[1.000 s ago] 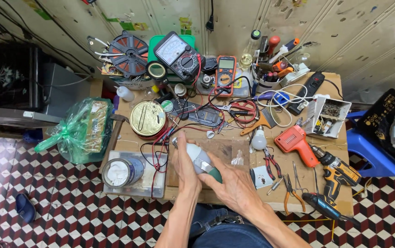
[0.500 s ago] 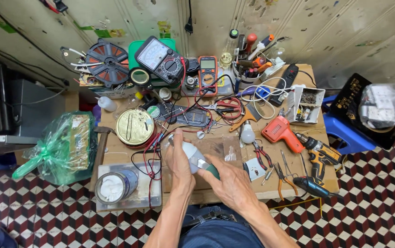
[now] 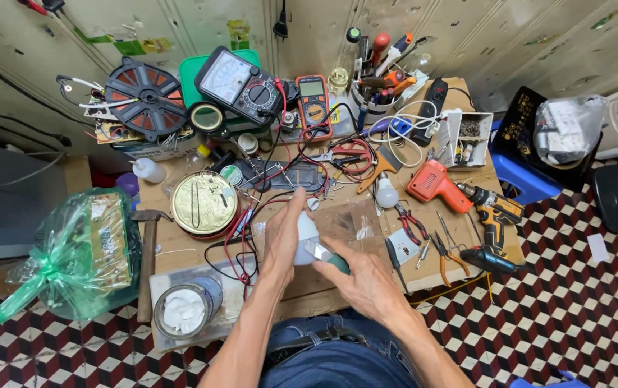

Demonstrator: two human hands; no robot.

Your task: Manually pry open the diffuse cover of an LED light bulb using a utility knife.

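Note:
My left hand (image 3: 285, 236) grips a white light bulb (image 3: 306, 238) over the front middle of a cluttered wooden workbench (image 3: 179, 248). My right hand (image 3: 363, 279) holds a green-handled tool (image 3: 329, 258) whose metal blade touches the bulb's side. Red and black test leads (image 3: 240, 226) trail across the bench just left of my left hand. A second white bulb (image 3: 386, 192) lies farther back to the right.
A round gold tin (image 3: 203, 203), an analog meter (image 3: 240, 85), an orange digital meter (image 3: 312, 106), a wire spool (image 3: 145, 96), an orange drill (image 3: 436, 185), pliers (image 3: 411, 222) and a tool cup (image 3: 379, 72) crowd the bench. A green plastic bag (image 3: 71, 255) hangs at left. Blue stool (image 3: 521, 179) at right.
The camera view has shifted, so the bench sits more to the left and lower. My hands stay together on the bulb with the tool at its side.

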